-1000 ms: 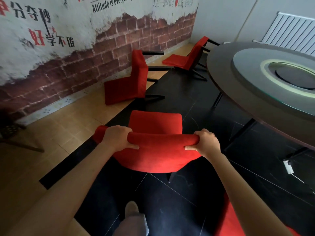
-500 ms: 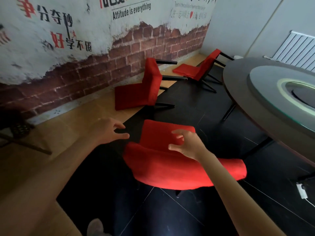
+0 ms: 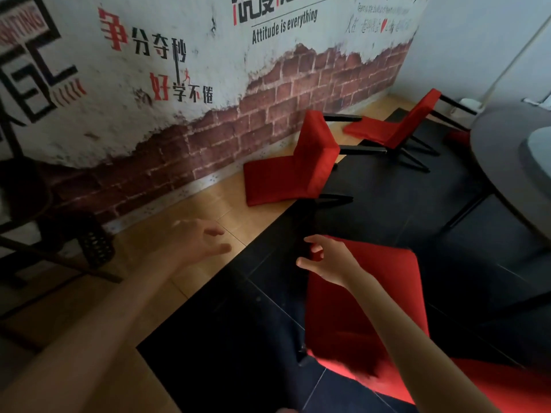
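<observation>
Red chair (image 3: 372, 308) is seen on the black tiled floor (image 3: 238, 338), low and right of centre in the head view, with its lower edge blurred and one black leg (image 3: 300, 354) shown at its left side. It is gripped by neither hand.

The right hand (image 3: 331, 263) is raised over the chair's upper left corner. Its fingers (image 3: 311, 240) are parted and loosely bent, with an open gap between thumb and forefinger, and nothing is pinched or held in them. The fingertips are seen against the dark floor just past the chair's left edge, while the wrist and forearm are crossed over the red cloth in the view. Whether the cloth is brushed by the hand cannot be told.

The left hand (image 3: 193, 239) is held out well to the left of the chair, above the strip of wooden floor (image 3: 190, 287) and apart from the chair. Its fingers (image 3: 215, 231) are spread and slightly curled, and nothing is held or touched by them.

Beyond the hands, a second red chair (image 3: 286, 171) is seen tipped over where the wood meets the black tiles, near the brick-patterned wall (image 3: 298, 93). A third red chair (image 3: 393, 126) is tipped over farther back. The edge of a round dark table (image 3: 501, 156) is shown at the right, well apart from both hands
</observation>
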Action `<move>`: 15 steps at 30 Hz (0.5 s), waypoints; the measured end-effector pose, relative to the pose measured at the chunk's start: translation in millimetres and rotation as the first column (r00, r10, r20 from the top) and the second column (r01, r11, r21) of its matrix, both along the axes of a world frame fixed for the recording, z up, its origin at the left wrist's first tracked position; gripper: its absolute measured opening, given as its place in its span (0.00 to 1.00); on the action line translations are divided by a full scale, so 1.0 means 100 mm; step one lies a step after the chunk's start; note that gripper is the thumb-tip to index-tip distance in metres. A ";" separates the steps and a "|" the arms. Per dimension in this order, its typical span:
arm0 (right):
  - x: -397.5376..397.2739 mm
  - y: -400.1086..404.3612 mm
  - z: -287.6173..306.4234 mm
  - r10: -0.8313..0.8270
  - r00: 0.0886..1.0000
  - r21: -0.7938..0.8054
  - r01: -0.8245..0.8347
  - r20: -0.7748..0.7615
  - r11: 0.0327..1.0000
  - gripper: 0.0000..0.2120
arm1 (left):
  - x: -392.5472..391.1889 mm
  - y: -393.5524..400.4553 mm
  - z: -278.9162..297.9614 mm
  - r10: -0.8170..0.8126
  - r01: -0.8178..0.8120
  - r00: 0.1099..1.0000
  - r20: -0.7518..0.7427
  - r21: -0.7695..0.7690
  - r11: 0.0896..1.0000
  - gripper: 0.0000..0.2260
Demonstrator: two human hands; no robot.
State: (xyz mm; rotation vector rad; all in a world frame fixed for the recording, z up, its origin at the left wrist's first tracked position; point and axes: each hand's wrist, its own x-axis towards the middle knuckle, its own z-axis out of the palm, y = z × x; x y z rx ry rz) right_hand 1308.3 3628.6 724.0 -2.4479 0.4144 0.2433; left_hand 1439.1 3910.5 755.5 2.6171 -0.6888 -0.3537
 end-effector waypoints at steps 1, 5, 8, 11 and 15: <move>0.11 0.03 -0.03 -0.003 1.000 0.002 0.003 -0.012 1.000 0.34 | 0.13 0.01 -0.05 -0.001 0.001 1.000 -0.008 -0.006 1.000 0.23; 0.59 0.03 -0.11 -0.021 0.999 -0.005 0.020 -0.038 1.000 0.34 | 0.66 -0.05 -0.27 -0.002 0.001 0.999 -0.045 -0.016 1.000 0.25; 1.00 -0.04 -0.19 -0.033 0.998 0.016 0.034 -0.055 0.999 0.34 | 1.10 -0.18 -0.40 -0.018 0.017 0.998 -0.064 -0.014 1.000 0.24; 1.51 -0.20 -0.27 -0.047 0.997 0.021 0.048 -0.064 0.999 0.34 | 1.60 -0.38 -0.47 -0.059 0.060 0.997 -0.050 0.023 0.998 0.24; 2.30 -0.53 -0.33 -0.081 0.996 0.044 0.083 -0.047 0.996 0.34 | 2.39 -0.73 -0.49 -0.085 0.088 0.995 -0.060 0.047 0.995 0.25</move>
